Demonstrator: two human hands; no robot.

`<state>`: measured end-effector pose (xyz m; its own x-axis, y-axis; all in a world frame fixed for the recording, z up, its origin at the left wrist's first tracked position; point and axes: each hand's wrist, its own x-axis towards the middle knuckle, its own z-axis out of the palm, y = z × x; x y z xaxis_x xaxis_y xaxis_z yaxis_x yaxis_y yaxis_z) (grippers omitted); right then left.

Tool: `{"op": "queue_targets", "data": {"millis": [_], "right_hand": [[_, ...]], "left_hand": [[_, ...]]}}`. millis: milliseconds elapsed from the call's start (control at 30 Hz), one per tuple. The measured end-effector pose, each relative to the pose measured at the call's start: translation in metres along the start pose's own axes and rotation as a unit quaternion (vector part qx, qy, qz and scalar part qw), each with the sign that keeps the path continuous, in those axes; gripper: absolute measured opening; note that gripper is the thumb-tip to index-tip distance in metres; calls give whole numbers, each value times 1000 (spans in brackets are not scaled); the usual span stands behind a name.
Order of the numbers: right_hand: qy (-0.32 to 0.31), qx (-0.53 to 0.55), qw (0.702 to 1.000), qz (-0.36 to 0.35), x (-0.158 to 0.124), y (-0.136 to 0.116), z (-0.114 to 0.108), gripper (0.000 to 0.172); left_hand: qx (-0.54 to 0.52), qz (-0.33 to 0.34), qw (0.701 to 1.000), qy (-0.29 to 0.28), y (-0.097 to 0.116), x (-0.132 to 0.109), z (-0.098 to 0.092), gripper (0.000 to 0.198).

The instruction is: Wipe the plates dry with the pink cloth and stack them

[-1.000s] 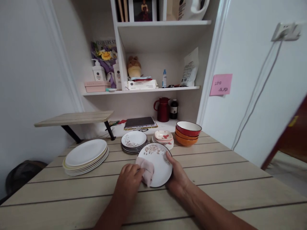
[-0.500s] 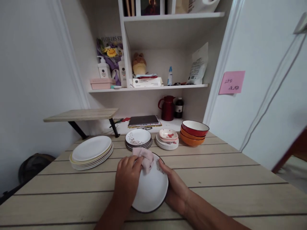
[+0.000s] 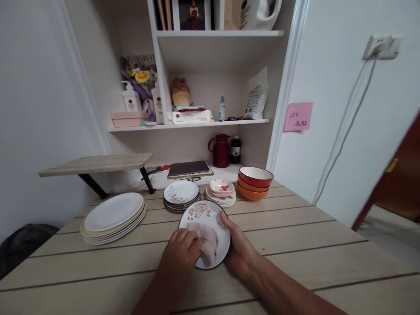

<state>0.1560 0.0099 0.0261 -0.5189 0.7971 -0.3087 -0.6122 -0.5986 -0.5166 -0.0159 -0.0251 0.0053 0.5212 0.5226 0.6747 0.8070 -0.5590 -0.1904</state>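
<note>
A small white plate (image 3: pixel 206 215) with a brown flower pattern and a dark rim rests tilted on the wooden table (image 3: pixel 295 245) in front of me. My left hand (image 3: pixel 181 253) presses a pink cloth (image 3: pixel 207 238) onto the plate's near half, fingers closed on the cloth. My right hand (image 3: pixel 239 247) grips the plate's right rim, thumb on top of it.
A stack of large white plates (image 3: pixel 113 215) lies at the left. Behind the held plate are a stack of small patterned plates (image 3: pixel 181 195), a stack of small dishes (image 3: pixel 222 192) and stacked red and orange bowls (image 3: pixel 255 182). Shelves with bottles stand behind.
The cloth has slid from the plate's far rim down to its near half, uncovering the flower pattern. The view has shifted slightly.
</note>
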Motion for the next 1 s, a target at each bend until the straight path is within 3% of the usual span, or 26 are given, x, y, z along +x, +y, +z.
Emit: {"op": "queue_targets", "data": {"millis": [100, 200, 267, 433, 567, 667, 833, 1000], "right_hand": [[-40, -17, 999, 25, -5, 12, 6, 55], [-46, -33, 998, 40, -11, 22, 12, 53], [-42, -36, 998, 42, -12, 25, 15, 52], [-48, -13, 998, 43, -5, 22, 12, 52], [-50, -8, 998, 41, -4, 17, 8, 52], [-57, -6, 997, 52, -6, 18, 9, 54], [-72, 18, 995, 67, -6, 20, 11, 56], [-73, 36, 995, 64, 2, 6, 1, 65]], "left_hand": [[17, -9, 998, 54, 0, 3, -5, 19], [63, -69, 993, 76, -4, 3, -8, 22], [77, -99, 989, 81, -7, 3, -9, 23], [22, -98, 993, 59, -4, 2, -3, 36], [21, -118, 989, 88, -1, 0, 0, 45], [23, -95, 992, 80, -3, -1, 1, 46], [-27, -27, 999, 9, -6, 0, 3, 47], [-71, 43, 996, -24, -1, 3, 0, 43]]}}
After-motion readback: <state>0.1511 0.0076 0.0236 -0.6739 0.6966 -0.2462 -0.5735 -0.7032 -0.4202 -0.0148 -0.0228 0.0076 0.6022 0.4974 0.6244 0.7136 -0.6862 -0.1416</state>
